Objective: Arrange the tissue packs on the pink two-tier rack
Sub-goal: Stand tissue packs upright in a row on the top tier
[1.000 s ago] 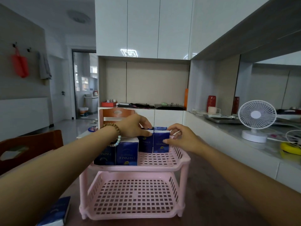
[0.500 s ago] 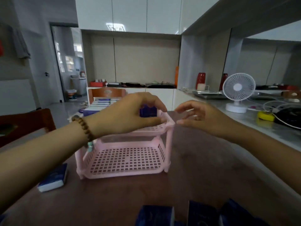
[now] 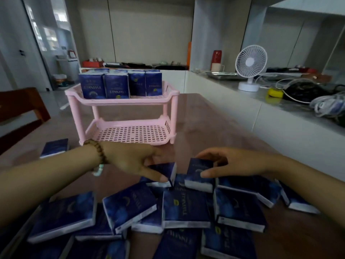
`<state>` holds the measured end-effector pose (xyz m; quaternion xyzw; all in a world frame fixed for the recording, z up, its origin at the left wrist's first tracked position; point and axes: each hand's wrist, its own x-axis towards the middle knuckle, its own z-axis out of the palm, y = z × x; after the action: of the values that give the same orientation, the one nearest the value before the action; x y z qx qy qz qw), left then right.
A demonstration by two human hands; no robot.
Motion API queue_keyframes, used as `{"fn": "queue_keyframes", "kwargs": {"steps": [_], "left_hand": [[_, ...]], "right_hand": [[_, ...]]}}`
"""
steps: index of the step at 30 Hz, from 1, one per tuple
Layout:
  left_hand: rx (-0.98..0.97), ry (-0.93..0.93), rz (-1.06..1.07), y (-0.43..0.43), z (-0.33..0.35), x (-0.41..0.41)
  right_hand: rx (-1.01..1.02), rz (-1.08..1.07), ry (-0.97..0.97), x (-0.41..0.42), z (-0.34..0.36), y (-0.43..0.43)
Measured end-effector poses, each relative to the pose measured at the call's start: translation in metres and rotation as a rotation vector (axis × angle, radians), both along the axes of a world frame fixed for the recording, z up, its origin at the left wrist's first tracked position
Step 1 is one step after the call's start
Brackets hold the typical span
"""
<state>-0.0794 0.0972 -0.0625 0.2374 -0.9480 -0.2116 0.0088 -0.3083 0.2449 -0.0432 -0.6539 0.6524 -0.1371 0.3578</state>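
Left grip (image 3: pixel 138 161) pinching one pack (image 3: pixel 164 171), right grip (image 3: pixel 229 163) pinching another pack (image 3: pixel 200 170), four front packs (image 3: pixel 119 85) on rack (image 3: pixel 121 101)

Home, open dining-kitchen area. Glossy brown tabletop (image 3: pixel 214 116) with wooden dining chair (image 3: pixel 20 107) at left. White built-in cabinets (image 3: pixel 149 30) along back wall, recessed niche below holding small household clutter, too far to make out. Pale side counter (image 3: pixel 280 116) at right carries white desk fan (image 3: pixel 250 67), red vase (image 3: pixel 217 56), metal tray (image 3: pixel 224 75), tangled cables (image 3: pixel 328 103). Doorway (image 3: pixel 54 43) at left opens into brighter room with window. Tiled floor visible beyond chair.
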Motion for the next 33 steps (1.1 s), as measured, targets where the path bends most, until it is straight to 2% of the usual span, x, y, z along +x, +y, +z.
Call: {"fn": "queue_keyframes", "kwargs": {"steps": [3, 7, 9, 15, 19, 24, 28, 33], "left_hand": [[-0.022, -0.1, 0.026, -0.013, -0.023, 0.009], [0.081, -0.046, 0.019, -0.009, -0.013, 0.009], [0.179, -0.014, -0.035, -0.003, -0.003, 0.007], [0.163, 0.187, -0.009, -0.005, 0.021, 0.01], [0.24, 0.292, 0.048, -0.01, 0.056, 0.016], [0.105, 0.581, 0.181, -0.022, 0.114, 0.02], [-0.021, 0.626, 0.188, -0.033, 0.151, 0.022], [-0.092, 0.622, 0.205, -0.056, 0.174, 0.018]], "right_hand": [[0.005, 0.016, 0.044, 0.003, -0.004, -0.002], [0.008, -0.027, 0.033, 0.006, -0.007, -0.008], [-0.03, -0.075, -0.029, 0.006, -0.009, -0.012], [-0.204, -0.16, -0.308, 0.009, -0.006, -0.022], [-0.382, -0.253, -0.491, 0.009, 0.014, -0.036], [-0.483, -0.279, -0.627, 0.012, 0.058, -0.061], [-0.565, -0.283, -0.66, 0.012, 0.088, -0.088], [-0.645, -0.286, -0.547, 0.009, 0.108, -0.121]]}}
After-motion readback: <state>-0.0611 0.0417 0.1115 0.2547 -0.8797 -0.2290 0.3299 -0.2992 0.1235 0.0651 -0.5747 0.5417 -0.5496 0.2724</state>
